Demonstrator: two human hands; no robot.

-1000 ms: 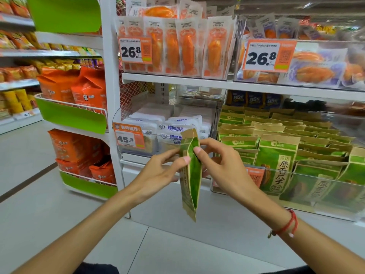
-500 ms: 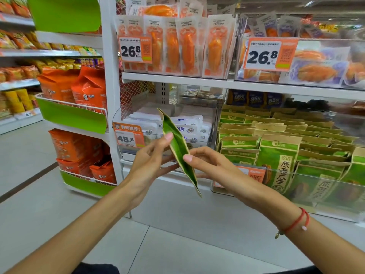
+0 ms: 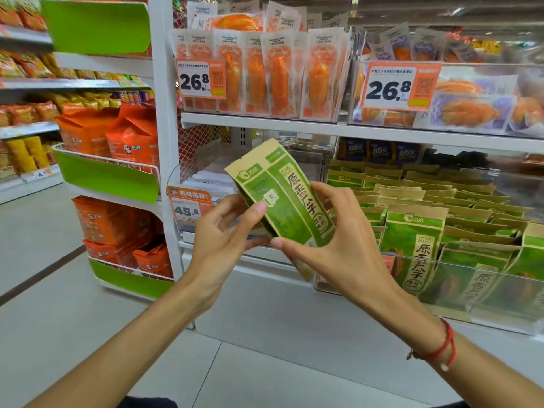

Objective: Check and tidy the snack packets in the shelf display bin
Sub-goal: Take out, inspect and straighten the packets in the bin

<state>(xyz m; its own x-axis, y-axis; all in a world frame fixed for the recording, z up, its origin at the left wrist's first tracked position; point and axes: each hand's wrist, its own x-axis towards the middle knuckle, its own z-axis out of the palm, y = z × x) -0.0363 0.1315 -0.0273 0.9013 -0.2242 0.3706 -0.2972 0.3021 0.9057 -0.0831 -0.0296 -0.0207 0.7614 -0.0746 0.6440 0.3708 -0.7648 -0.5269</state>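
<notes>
I hold one green-and-tan snack packet [image 3: 282, 198] in front of the shelf, tilted with its top to the upper left and its printed face toward me. My left hand [image 3: 223, 240] pinches its left edge with thumb and fingers. My right hand [image 3: 335, 245] grips its lower right part, thumb under the bottom corner. To the right stands the clear display bin [image 3: 482, 278], filled with several rows of the same green packets [image 3: 412, 245], most upright, some leaning.
A clear bin of white packets [image 3: 206, 184] with a 45.8 price tag [image 3: 190, 209] sits behind my left hand. Orange snack packs [image 3: 265, 72] fill the shelf above. A white rack with orange bags [image 3: 117, 136] stands at left, over grey floor tiles.
The packet has turned from edge-on to face-on and risen a little. Both hands shifted their hold, the right hand moving round its lower right side.
</notes>
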